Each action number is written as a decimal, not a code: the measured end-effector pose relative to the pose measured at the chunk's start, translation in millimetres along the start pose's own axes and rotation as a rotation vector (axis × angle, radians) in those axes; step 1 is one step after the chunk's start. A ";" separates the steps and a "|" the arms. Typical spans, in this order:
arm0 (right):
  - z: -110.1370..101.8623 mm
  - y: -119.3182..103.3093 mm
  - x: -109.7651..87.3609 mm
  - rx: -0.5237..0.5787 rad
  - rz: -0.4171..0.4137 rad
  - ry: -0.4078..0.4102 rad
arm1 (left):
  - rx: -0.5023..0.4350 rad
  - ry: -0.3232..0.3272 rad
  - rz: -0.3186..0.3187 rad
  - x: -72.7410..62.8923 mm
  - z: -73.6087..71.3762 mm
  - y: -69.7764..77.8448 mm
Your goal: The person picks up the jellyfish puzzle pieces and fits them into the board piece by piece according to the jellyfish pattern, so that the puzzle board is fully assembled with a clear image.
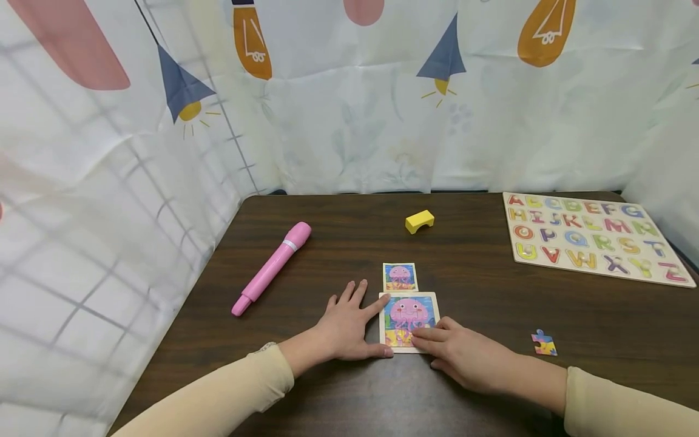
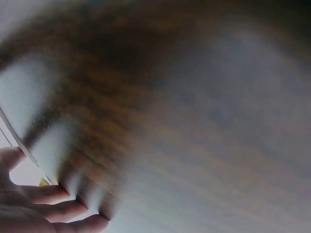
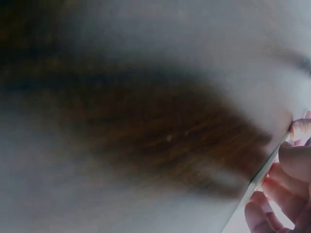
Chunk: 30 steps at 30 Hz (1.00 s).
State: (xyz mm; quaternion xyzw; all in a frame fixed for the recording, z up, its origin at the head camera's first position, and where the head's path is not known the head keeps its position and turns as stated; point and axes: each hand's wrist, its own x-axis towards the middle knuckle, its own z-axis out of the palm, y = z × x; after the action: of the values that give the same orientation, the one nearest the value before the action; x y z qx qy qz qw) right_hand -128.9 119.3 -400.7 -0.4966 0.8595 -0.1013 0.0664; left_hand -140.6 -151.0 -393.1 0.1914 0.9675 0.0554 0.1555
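Observation:
A square jigsaw puzzle of a pink jellyfish (image 1: 406, 308) lies in a pale-rimmed tray (image 1: 415, 294) on the dark table. My left hand (image 1: 344, 331) is spread at the tray's left side, index fingertip at the upper left corner and thumb at the lower left one. Extended fingers of my right hand (image 1: 472, 359) rest on the puzzle's lower right part, covering some of it. Just above the tray is a small card (image 1: 399, 277) with the same jellyfish. In the wrist views the left hand (image 2: 41, 208) and right hand (image 3: 286, 187) appear beside the tray's edge.
One loose jigsaw piece (image 1: 544, 343) lies right of my right hand. A pink microphone-shaped toy (image 1: 273, 267) is at the left, a yellow arch block (image 1: 419, 221) farther back, and an alphabet board (image 1: 595, 240) at the back right. Patterned curtain (image 1: 349, 121) borders the table.

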 end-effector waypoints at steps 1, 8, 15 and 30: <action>-3.7 -3.8 0.4 -0.021 0.015 -0.025 | -0.001 0.000 0.000 0.0 0.0 0.0; -5.4 -7.9 -0.8 -0.096 -0.009 -0.042 | -0.006 0.001 0.004 -0.4 0.9 0.1; -2.7 -4.6 -2.7 -0.151 -0.063 0.004 | -0.006 0.005 0.007 -0.5 1.0 0.1; -13.7 16.4 -21.8 0.052 -0.008 0.268 | 0.001 0.006 0.006 0.3 1.6 -0.3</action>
State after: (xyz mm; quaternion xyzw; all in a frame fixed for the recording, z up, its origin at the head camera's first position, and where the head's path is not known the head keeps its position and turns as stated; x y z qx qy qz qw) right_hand -134.9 147.7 -391.0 -0.4803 0.8557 -0.1893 -0.0364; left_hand -140.4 -151.1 -394.8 0.1940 0.9675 0.0558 0.1523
